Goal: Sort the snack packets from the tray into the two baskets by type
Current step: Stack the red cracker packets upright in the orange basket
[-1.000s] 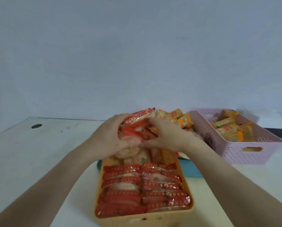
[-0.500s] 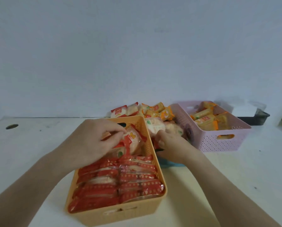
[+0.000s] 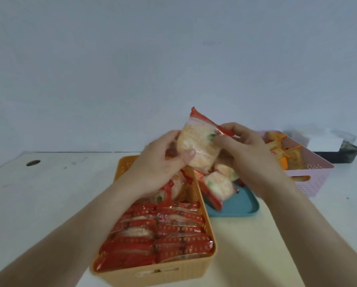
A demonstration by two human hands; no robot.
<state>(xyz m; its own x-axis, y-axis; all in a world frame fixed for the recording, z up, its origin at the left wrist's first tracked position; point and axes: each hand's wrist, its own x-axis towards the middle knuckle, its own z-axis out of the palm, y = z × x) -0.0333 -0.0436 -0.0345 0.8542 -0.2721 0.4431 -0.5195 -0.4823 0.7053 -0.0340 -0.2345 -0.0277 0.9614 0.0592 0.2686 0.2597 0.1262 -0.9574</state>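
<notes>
Left hand and right hand both grip red-ended clear packet, pale rice crackers inside, raised above orange basket, tray at 3 o'clock.

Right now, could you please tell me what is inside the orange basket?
Rows of red packets fill the orange basket, looser ones lying at its far end. The left hand hides part of that end.

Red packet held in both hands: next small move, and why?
Probably lower the red packet, gripped by left hand and right hand, into the far end of the orange basket: it holds matching red packets in rows, while the pink basket holds orange packets.
</notes>
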